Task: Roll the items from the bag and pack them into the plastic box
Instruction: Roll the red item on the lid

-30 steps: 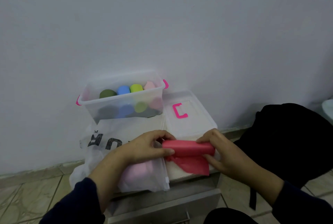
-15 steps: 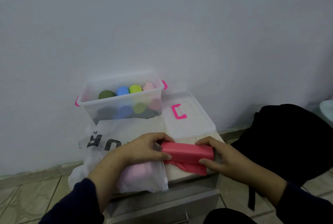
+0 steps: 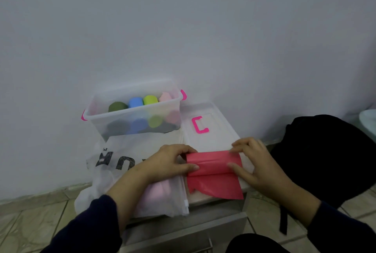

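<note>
**Red sheet partly rolled on bench, both hands on it**

Head view. A red sheet lay on the bench, near its front right edge, partly rolled: the far portion was curled over into a loose roll, while the near portion lay flat with a ragged corner pointing toward the front edge. The left hand held the left end of the roll, its thumb and fingers curled round that end. The right hand held the right end, fingers on the far edge and the thumb pressed on the fold. Both wrists came from dark sleeves.

The plastic box stood open at the back of the bench, close to the wall, with pink clips at either end. Inside it stood four rolls side by side: a dark green roll, a blue roll, a light green roll and a pale pink roll. The box lid lay flat just right of the box, with a pink handle on top.

A white bag with dark lettering lay left of the sheet, under the left forearm, hanging over the bench's left edge. A pale pink item showed through it. A black backpack stood on the floor right of the bench.
</note>
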